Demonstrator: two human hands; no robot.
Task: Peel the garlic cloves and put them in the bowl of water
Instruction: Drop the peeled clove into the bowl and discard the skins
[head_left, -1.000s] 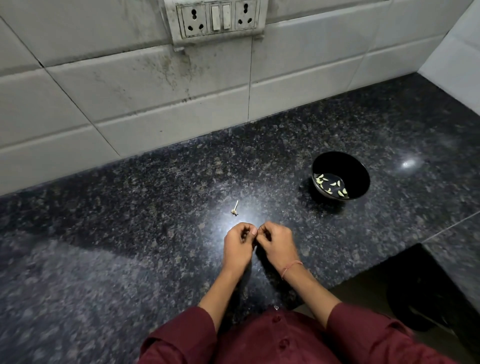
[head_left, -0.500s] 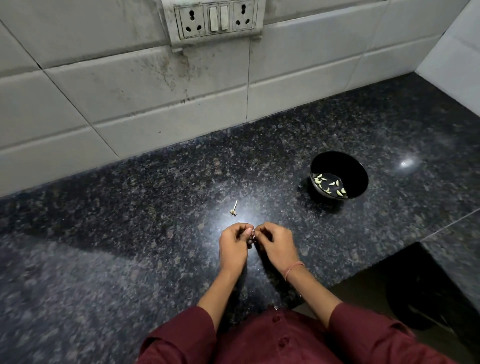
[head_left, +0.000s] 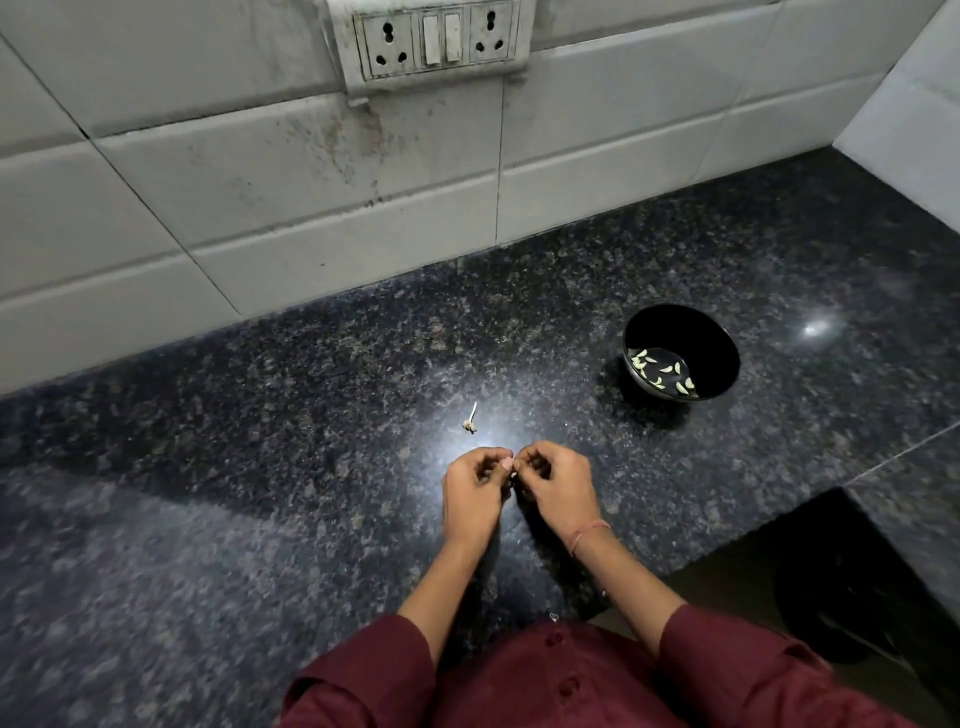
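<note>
My left hand and my right hand meet fingertip to fingertip just above the dark granite counter. Between them they pinch a small pale garlic clove, mostly hidden by the curled fingers. A black bowl stands to the right and further back; several peeled cloves float in its water. A bare garlic stem with its root end lies on the counter just beyond my left hand.
A white tiled wall with a socket plate runs along the back. The counter's front edge steps back at the lower right, where a dark opening drops to the floor. A light spot glares on the stone near my hands.
Both hands stay together at the same spot; the fingers have shifted slightly around the clove. The bowl and the stem have not moved.
</note>
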